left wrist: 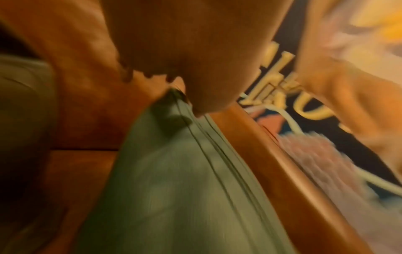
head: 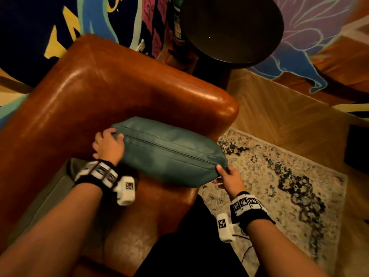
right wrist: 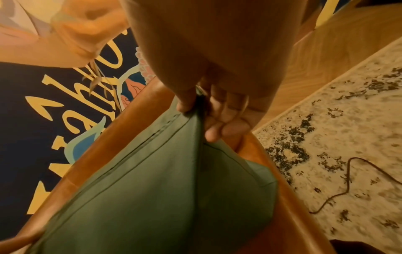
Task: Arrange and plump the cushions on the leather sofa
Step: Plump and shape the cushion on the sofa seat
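Observation:
A teal leather cushion (head: 169, 152) stands on edge on the seat of the brown leather sofa (head: 111, 92), close to its armrest, zip seam up. My left hand (head: 107, 144) grips the cushion's far left corner, fingers curled over it. My right hand (head: 225, 174) pinches the near right corner between thumb and fingers. In the right wrist view the thumb and fingers (right wrist: 217, 120) clamp the cushion's (right wrist: 152, 189) corner seam. The left wrist view is blurred; the cushion (left wrist: 174, 180) runs down from under my left hand (left wrist: 174, 56).
An olive-grey cushion (head: 52, 192) lies on the seat at the left. A dark round side table (head: 231, 29) stands behind the armrest. A patterned rug (head: 279, 176) with a dark cable (right wrist: 359, 180) covers the wooden floor at the right. A colourful mural (head: 40, 27) lies behind the sofa.

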`<control>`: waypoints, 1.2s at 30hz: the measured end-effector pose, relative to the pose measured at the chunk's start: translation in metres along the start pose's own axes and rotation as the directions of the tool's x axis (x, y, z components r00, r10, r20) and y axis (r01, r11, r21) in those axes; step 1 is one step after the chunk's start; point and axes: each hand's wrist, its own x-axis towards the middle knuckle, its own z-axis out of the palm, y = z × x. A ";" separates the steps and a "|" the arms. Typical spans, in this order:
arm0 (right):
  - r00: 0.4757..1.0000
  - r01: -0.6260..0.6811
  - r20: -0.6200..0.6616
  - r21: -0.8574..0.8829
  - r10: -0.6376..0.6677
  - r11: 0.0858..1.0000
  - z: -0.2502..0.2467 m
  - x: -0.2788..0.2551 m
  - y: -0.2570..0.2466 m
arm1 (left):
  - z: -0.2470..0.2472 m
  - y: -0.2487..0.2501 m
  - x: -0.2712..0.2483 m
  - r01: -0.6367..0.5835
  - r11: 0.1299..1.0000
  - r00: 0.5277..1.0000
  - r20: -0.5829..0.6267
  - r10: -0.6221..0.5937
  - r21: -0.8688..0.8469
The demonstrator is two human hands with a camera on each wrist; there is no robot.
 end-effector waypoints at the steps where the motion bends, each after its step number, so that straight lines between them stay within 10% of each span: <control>1: 1.000 0.011 -0.016 -0.049 -0.012 0.999 0.001 0.000 0.001 | -0.002 -0.016 0.025 0.060 0.989 0.996 0.075 -0.050 -0.138; 7: 0.978 0.121 -0.138 -0.223 -0.154 0.967 -0.004 0.015 0.006 | -0.022 -0.005 0.024 0.280 0.787 0.944 0.305 -0.122 -0.550; 16: 0.940 -0.138 -0.340 -0.312 0.026 0.940 -0.019 0.003 -0.015 | -0.074 0.064 -0.072 -0.140 0.816 0.970 0.087 0.226 -0.561; 19: 0.998 0.040 -0.029 -0.370 -0.054 0.928 0.004 -0.013 -0.030 | -0.060 0.103 -0.124 -0.330 0.831 0.898 0.122 0.423 -0.449; 22: 0.873 0.469 0.321 -0.350 -0.366 0.811 0.038 -0.043 -0.044 | -0.016 0.124 -0.159 -0.523 0.816 0.804 0.177 0.568 -0.246; 28: 0.893 0.355 -0.120 -0.406 -0.434 0.842 0.058 -0.049 -0.054 | 0.047 0.102 -0.160 -0.587 0.784 0.634 0.486 0.601 -0.203; 33: 0.938 0.083 -0.296 -0.309 -0.179 0.948 0.013 -0.014 -0.046 | 0.043 0.032 -0.102 -0.378 0.926 0.920 0.119 0.373 0.019; 36: 0.940 0.029 -0.309 -0.348 -0.143 0.937 -0.007 0.002 -0.036 | 0.037 -0.001 -0.069 -0.163 0.980 0.970 0.162 0.181 -0.115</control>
